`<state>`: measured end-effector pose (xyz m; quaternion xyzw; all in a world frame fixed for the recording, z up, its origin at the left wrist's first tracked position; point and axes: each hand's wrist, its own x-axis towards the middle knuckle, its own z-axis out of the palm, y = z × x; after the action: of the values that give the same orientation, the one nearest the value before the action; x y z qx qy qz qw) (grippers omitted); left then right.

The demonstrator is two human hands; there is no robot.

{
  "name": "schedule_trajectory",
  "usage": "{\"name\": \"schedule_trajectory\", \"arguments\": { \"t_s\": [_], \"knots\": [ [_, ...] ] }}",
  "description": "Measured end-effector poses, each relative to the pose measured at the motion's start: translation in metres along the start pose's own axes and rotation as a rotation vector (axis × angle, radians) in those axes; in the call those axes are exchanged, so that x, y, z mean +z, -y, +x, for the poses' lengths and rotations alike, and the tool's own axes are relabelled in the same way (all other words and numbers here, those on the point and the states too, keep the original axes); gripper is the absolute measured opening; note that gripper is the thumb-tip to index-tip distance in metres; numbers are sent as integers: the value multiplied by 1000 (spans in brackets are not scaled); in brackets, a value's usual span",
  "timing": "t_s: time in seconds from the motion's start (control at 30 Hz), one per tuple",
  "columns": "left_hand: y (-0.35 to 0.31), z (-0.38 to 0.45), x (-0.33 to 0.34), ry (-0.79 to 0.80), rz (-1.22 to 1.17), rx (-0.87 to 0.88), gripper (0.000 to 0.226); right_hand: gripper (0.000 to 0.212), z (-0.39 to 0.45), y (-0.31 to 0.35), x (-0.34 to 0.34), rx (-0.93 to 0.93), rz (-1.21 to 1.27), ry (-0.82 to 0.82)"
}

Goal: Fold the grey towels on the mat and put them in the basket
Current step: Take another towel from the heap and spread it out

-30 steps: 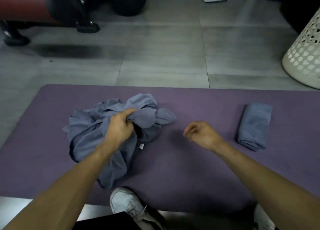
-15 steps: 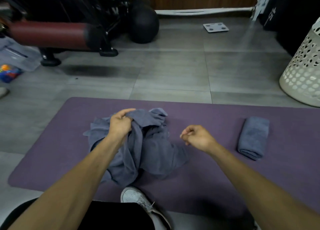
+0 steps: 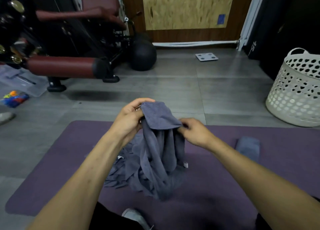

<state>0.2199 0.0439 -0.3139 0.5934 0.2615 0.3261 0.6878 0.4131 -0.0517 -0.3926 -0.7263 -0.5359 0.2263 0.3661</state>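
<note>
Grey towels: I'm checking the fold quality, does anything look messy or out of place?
Nothing damaged. One grey towel hangs bunched from both hands, others lie crumpled beneath; the folded towel still sits on the mat, not in the basket.

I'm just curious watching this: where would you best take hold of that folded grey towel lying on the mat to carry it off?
Probably across the middle of the folded towel, coming down from above with the grip spanning its narrow width. It lies flat and compact on the mat, long axis pointing away from the person, so pinching the short way should keep the folds together.
</note>
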Motion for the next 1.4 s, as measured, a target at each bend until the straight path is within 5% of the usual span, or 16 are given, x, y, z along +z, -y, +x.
{"name": "schedule_trajectory", "arguments": {
  "t_s": [0.17, 0.27, 0.37, 0.43, 0.5, 0.57, 0.67, 0.77, 0.83, 0.9, 0.97, 1.07, 1.2, 1.4],
  "knots": [
    [13, 16, 3, -174, 435, 84, 33, 22, -6, 5, -44, 85, 303, -307],
    [24, 19, 11, 43, 662, 35, 38, 21, -20, 13, -67, -1, 202, -304],
    [32, 17, 45, 372, 674, -70, 69, 21, -35, 12, -74, -67, 29, -171],
    [40, 21, 73, 417, 695, 28, 52, 20, -41, 10, -74, -83, -29, -102],
    [43, 26, 93, 350, 732, 138, 14, 32, -45, 8, -81, -55, -42, -127],
    [41, 34, 103, 243, 620, 99, 25, 32, -51, 0, -94, 13, -75, -130],
    [33, 43, 110, 82, 329, -20, 31, 20, -68, -18, -113, 203, -377, 78],
    [40, 53, 112, 28, 423, -67, 21, 23, -75, -27, -123, 273, -433, 76],
    [48, 53, 111, 197, 682, -32, 26, 12, -72, -23, -128, 206, -346, -1],
    [56, 51, 119, 454, 797, 20, 60, 15, -68, -16, -128, 113, -299, -55],
    [59, 46, 131, 545, 801, 119, 47, 22, -66, -9, -124, 37, -298, -91],
    [59, 50, 134, 347, 770, 230, 2, 26, -65, -9, -124, 43, -272, -136],
    [45, 56, 121, 73, 423, 43, 27, 22, -73, -32, -129, 249, -377, -12],
    [38, 50, 118, 69, 223, -150, 23, 28, -77, -37, -113, 321, -250, -23]
  ]
}}
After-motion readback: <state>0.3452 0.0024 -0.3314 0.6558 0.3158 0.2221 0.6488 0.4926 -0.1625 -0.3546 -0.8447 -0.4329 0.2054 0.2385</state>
